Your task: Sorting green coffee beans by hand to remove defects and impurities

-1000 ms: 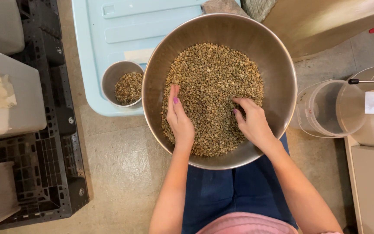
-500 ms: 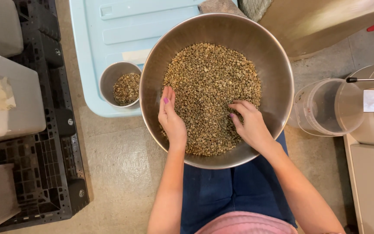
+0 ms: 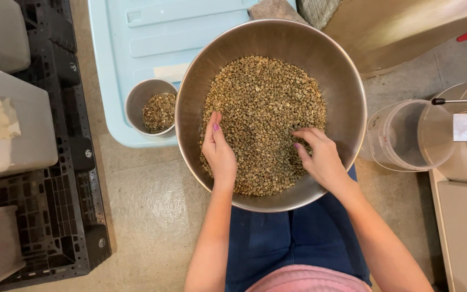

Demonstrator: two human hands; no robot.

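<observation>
Above speckled concrete floor [image 3: 152,216], both open-grip hands, left hand [image 3: 220,154] and right hand [image 3: 320,157], rest flat on pebbly beans [image 3: 263,108] in round steel bowl [image 3: 341,70].

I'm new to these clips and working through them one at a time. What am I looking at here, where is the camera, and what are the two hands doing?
There is no machine here: a person works with bare hands, and the one camera sits on their head, looking straight down. That is why you see forearms coming in from the bottom edge and the person's lap in blue cloth.

A large steel bowl rests on that lap, part filled with small greenish-tan beans, probably unroasted coffee. The left hand lies flat on the beans near the bowl's near-left side. The right hand has its fingers curled down into the beans. Neither hand clearly grips anything.

Beside the bowl, a small metal cup holding a few similar beans stands on a pale blue plastic lid. To the right lies a clear plastic container, and on the left a black pallet.
</observation>
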